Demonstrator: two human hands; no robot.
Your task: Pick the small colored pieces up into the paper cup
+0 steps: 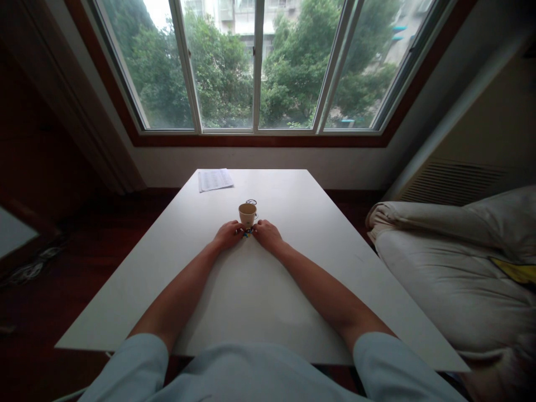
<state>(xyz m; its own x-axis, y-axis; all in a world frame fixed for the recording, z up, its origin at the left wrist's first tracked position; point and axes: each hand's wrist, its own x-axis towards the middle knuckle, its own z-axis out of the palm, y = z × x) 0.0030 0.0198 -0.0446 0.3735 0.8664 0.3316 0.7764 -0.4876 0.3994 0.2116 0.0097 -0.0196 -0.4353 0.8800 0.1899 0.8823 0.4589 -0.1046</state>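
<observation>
A tan cup (248, 215) with its handle on the right stands upright near the middle of the white table (247, 290). Several small pieces in blue and yellow (248, 233) show just in front of its base, too small to name. My left hand (229, 234) rests on the tabletop at the cup's left, its fingertips drawn together by these pieces. On the other side, my right hand (268, 234) has its fingers closed in the same way, close to the cup's base. What either hand pinches is too small to make out.
Behind the cup lies a small thin, dark looped item (251, 201). Printed sheets of paper (215, 180) lie at the table's far left corner. A padded beige sofa or bedding (419, 251) borders the right side. A window (255, 67) spans the far wall.
</observation>
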